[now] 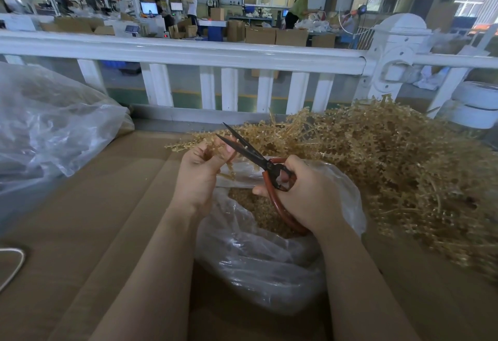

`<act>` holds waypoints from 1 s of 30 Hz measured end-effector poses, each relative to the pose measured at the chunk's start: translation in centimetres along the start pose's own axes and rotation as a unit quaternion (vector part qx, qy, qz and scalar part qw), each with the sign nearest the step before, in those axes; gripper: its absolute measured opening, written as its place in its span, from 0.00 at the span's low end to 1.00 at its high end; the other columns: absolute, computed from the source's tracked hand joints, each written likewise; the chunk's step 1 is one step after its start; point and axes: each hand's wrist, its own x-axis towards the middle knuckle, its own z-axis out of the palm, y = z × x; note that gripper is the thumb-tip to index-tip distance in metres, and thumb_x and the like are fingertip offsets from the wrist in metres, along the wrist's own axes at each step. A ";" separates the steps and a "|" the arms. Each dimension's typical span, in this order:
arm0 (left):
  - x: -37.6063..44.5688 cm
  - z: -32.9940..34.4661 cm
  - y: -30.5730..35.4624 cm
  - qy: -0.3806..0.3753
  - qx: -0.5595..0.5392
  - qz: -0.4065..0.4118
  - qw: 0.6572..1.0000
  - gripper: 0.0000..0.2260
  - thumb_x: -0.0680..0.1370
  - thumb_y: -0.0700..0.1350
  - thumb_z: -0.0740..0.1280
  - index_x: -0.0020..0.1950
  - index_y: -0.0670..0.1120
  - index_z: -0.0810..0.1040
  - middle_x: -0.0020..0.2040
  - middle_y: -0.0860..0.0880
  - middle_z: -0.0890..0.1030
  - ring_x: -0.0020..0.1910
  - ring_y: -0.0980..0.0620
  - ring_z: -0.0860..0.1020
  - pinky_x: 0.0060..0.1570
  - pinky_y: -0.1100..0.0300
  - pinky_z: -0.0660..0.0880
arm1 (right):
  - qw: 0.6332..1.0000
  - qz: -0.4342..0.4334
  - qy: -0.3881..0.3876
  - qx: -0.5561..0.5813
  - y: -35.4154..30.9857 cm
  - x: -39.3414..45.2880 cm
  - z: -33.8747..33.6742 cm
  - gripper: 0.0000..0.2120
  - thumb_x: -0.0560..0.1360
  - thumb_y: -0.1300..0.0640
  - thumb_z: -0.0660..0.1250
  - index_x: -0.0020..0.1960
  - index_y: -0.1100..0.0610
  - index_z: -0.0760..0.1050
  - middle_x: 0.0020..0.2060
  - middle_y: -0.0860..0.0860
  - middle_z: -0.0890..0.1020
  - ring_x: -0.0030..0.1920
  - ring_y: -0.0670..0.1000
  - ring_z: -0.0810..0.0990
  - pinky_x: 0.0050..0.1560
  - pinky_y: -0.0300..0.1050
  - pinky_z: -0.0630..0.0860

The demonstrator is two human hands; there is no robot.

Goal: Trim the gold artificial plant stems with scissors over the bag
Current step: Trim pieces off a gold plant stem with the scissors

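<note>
My left hand [199, 173] pinches a gold plant stem [186, 146] whose beaded sprig sticks out to the left and dangles below my fingers. My right hand [307, 192] grips the red-handled scissors [258, 158]; their dark blades are parted and point up-left, right beside my left fingertips. Both hands hover over an open clear plastic bag [258, 265] holding gold trimmings. A large heap of gold stems [390, 168] lies to the right.
Brown cardboard [94, 219] covers the work surface. A big crumpled clear plastic bag [51, 125] sits at the left. A white railing [188, 52] runs across behind the surface, with a white post [396, 52] at the right. People work among boxes far behind.
</note>
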 end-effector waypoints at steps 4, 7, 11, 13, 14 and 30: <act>0.0 0.0 0.0 0.003 0.004 0.010 1.000 0.13 0.77 0.38 0.69 0.36 0.53 0.84 0.33 0.57 0.81 0.31 0.63 0.75 0.37 0.72 0.72 | 1.000 -0.003 0.006 0.004 0.0 -0.1 0.0 0.21 0.62 0.23 0.67 0.40 0.39 0.68 0.33 0.39 0.78 0.35 0.37 0.77 0.33 0.33 0.73; 0.0 0.1 0.0 0.006 0.011 0.011 1.000 0.16 0.77 0.36 0.68 0.35 0.54 0.84 0.33 0.57 0.81 0.30 0.64 0.75 0.37 0.72 0.72 | 1.000 -0.005 0.015 0.002 0.0 -0.1 0.1 0.23 0.61 0.22 0.66 0.41 0.40 0.72 0.33 0.39 0.78 0.35 0.36 0.77 0.36 0.34 0.75; -0.1 0.2 0.1 0.006 0.009 0.012 1.000 0.12 0.75 0.40 0.70 0.35 0.54 0.85 0.33 0.57 0.82 0.31 0.64 0.76 0.37 0.73 0.72 | 1.000 -0.010 0.023 0.014 0.0 -0.1 0.1 0.17 0.62 0.24 0.68 0.39 0.32 0.67 0.32 0.36 0.76 0.37 0.33 0.77 0.34 0.30 0.72; 0.0 0.0 0.0 0.004 0.013 0.014 1.000 0.13 0.76 0.40 0.70 0.35 0.54 0.84 0.33 0.57 0.82 0.31 0.64 0.76 0.37 0.73 0.72 | 1.000 -0.006 0.019 0.018 0.0 -0.1 0.2 0.17 0.62 0.25 0.70 0.40 0.33 0.68 0.32 0.36 0.77 0.40 0.33 0.77 0.35 0.29 0.72; 0.1 0.0 -0.1 0.003 0.017 0.016 1.000 0.14 0.77 0.40 0.69 0.34 0.54 0.84 0.33 0.57 0.81 0.32 0.64 0.76 0.37 0.73 0.72 | 1.000 -0.001 0.016 0.022 0.1 -0.1 0.2 0.18 0.62 0.25 0.70 0.42 0.34 0.69 0.32 0.36 0.77 0.42 0.32 0.77 0.36 0.28 0.73; -0.2 -0.1 -0.2 -0.045 0.059 0.013 0.997 0.07 0.74 0.45 0.71 0.37 0.53 0.85 0.36 0.54 0.83 0.36 0.58 0.78 0.40 0.67 0.74 | 0.999 -0.019 0.026 -0.003 -0.1 -0.1 0.0 0.23 0.63 0.21 0.61 0.47 0.36 0.69 0.34 0.39 0.79 0.36 0.37 0.78 0.34 0.34 0.75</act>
